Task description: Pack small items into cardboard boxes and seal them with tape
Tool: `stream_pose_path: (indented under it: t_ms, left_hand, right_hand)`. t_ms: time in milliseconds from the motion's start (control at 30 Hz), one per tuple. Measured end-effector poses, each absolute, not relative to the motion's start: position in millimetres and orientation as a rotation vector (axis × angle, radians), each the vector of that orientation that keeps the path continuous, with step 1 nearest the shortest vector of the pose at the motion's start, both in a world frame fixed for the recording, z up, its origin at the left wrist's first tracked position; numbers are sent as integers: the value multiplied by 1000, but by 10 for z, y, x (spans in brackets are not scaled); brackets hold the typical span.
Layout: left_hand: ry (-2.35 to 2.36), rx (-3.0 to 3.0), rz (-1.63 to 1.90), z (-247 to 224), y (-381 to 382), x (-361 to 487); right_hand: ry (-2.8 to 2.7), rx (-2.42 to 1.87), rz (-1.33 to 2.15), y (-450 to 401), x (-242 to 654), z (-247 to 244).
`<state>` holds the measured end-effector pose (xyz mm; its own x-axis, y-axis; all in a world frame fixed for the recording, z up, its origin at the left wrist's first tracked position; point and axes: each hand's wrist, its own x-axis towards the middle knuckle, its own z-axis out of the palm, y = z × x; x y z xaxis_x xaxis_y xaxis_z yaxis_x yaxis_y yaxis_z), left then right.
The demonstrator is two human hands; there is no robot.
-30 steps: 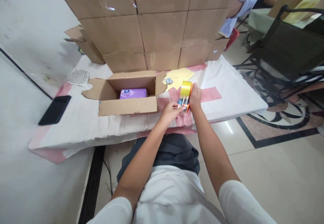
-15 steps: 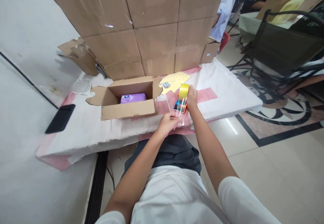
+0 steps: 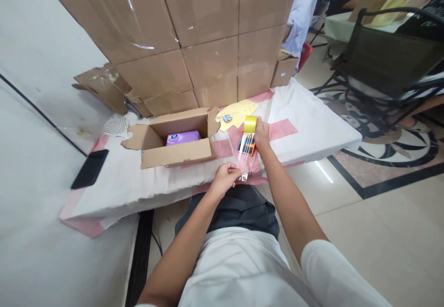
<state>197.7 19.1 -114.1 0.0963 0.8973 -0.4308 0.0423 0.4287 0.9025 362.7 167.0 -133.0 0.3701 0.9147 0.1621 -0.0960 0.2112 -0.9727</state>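
My right hand (image 3: 262,135) is closed on a roll of yellowish packing tape (image 3: 250,124), held above the table's front part. From the roll a clear strip of tape (image 3: 245,152) stretches down toward me. Its free end is pinched between the fingers of my left hand (image 3: 225,177). Behind the strip lies a small orange, blue and black item (image 3: 250,148), partly covered, whose kind I cannot make out. To the left stands an open cardboard box (image 3: 176,156) with its side flaps spread. A purple soft pack (image 3: 183,137) lies inside it.
A yellow paper cutout (image 3: 239,113) and a black phone-like slab (image 3: 89,169) lie on the cloth-covered table (image 3: 322,126). A taped cardboard panel (image 3: 211,48) rises along the back. A black chair (image 3: 395,57) stands at the right, with people beyond.
The strip of tape is drawn out slightly longer, as my left hand has moved a little down and left. The view has shifted slightly. The box and purple pack stay in place.
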Motion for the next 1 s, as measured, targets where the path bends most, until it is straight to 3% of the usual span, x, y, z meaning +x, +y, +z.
stream_pose_path:
  t_ms: [1000]
  left_hand:
    - [1345, 1019, 778, -1343, -120, 1941]
  right_hand:
    - [-879, -1114, 883, 1677, 3636, -1309]
